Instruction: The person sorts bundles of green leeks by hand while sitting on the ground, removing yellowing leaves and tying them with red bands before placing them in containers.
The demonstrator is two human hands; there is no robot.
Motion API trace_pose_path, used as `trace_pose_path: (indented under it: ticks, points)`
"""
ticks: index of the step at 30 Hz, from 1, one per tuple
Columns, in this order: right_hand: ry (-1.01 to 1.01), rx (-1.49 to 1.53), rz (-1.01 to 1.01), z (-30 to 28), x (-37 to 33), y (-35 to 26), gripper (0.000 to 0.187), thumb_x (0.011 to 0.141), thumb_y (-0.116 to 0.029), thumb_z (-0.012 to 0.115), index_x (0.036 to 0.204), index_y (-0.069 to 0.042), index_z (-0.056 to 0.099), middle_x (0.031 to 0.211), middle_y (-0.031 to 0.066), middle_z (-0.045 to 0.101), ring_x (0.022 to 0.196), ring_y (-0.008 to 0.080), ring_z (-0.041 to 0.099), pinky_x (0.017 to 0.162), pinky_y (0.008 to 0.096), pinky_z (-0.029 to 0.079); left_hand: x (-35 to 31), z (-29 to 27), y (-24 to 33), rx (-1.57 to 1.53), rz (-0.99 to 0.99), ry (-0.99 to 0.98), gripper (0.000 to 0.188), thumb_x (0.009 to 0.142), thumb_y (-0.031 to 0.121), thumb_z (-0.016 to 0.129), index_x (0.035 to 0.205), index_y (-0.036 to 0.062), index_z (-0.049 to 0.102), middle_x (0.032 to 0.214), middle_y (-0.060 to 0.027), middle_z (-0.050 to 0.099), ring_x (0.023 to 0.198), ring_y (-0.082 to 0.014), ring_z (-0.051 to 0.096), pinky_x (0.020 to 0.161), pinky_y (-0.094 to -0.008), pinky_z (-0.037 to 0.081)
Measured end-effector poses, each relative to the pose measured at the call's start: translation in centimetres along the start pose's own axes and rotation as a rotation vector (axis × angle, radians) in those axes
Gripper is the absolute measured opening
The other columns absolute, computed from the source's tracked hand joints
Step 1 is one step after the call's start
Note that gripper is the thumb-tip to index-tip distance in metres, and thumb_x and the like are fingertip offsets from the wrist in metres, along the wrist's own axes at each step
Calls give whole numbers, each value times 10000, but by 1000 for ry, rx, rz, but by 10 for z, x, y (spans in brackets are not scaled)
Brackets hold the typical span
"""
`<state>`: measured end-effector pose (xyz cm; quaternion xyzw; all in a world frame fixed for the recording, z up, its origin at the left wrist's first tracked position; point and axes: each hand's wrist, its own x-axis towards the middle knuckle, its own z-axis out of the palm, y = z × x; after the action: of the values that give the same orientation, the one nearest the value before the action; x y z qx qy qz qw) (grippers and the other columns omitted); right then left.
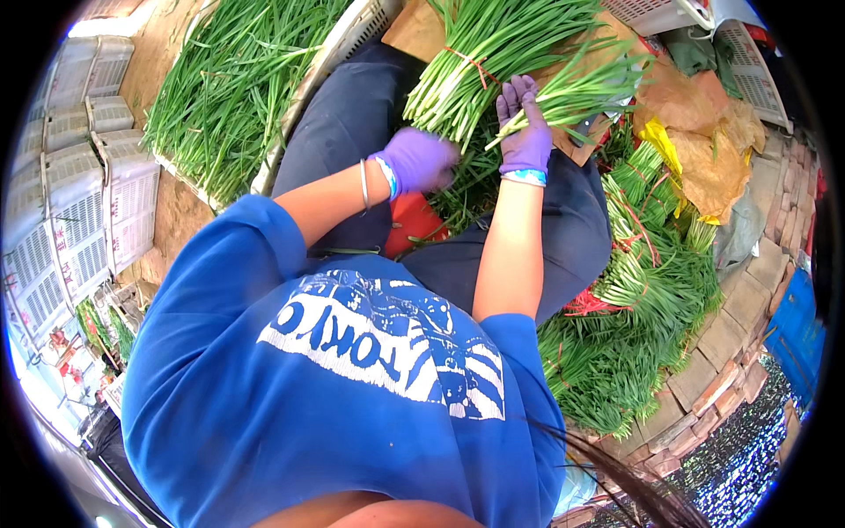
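Both my hands wear purple gloves. My right hand (525, 132) is closed round the pale stem ends of a small loose bunch of garlic chives (572, 99), whose green tips fan out to the right. My left hand (418, 163) is just below the cut ends of a larger chive bundle (458, 84). Its fingers are smeared by motion, so their grip does not show. A red tie goes round that larger bundle, which lies on a brown board (415, 33) in front of my knees. Loose green leaves and something red (414, 220) show between my legs.
At the left, a white crate (282, 141) holds many loose chives (238, 88). Tied chive bundles (642, 299) are heaped at my right. Crumpled brown paper (704, 150) lies behind them. White crates (75, 194) stand at the far left, and brick paving (722, 339) edges the right.
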<state>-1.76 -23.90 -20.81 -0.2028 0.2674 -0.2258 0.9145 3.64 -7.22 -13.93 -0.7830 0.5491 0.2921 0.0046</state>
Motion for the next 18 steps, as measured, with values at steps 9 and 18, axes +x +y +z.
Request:
trace_pose_path:
  ticks: [9,18]
  points:
    - [-108,-87,24,6,22,38,268,857,-67,499,1111,15,479,1048,154,589,921,218,580,743,296,453,62,13,-15,4,-167,309,133,748,191,536,801,79,586,666,-131,603,600,-314,598,515,-416,467]
    - [-226,-235,84,-6,30,42,369,843,-151,551,1162,10,459,1054,115,593,929,200,578,797,294,447,-43,45,-8,-248,301,-307,435,722,264,603,1146,193,538,838,-100,621,732,-277,605,684,-389,469]
